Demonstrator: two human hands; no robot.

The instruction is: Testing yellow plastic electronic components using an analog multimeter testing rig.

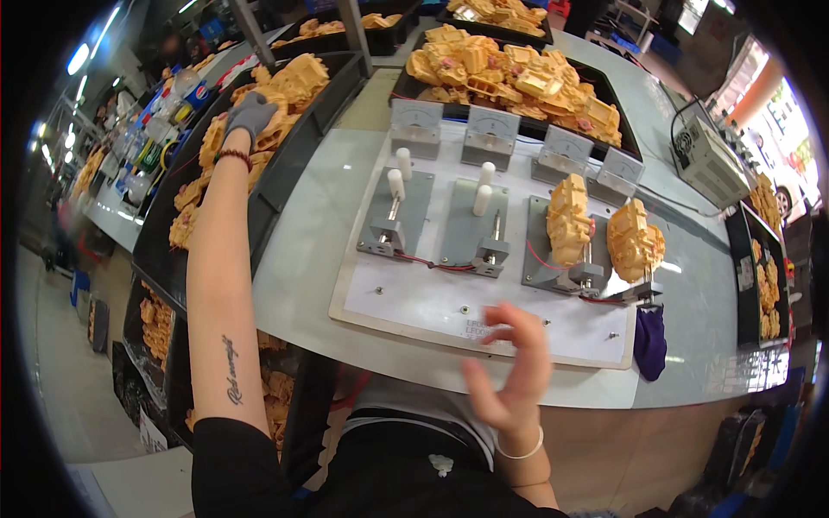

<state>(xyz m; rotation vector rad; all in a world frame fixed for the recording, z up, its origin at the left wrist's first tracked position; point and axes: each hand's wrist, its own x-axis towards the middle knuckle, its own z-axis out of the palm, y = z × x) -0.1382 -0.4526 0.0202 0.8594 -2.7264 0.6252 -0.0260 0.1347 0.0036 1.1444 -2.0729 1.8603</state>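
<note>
While my gloved left hand [249, 114] closes on yellow toy parts [289, 82] in the black tray [285, 173] at ten o'clock, my right hand [516, 367] hovers slack-fingered, empty; I judge loading the bare fixtures [399, 211] comes next.

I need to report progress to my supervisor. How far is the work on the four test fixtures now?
Done: the two right fixtures each carry a yellow plastic part. In hand: the gloved left hand reaches into the black tray of yellow parts; the bare right hand hovers empty. Left: the two left fixtures are empty.
</note>
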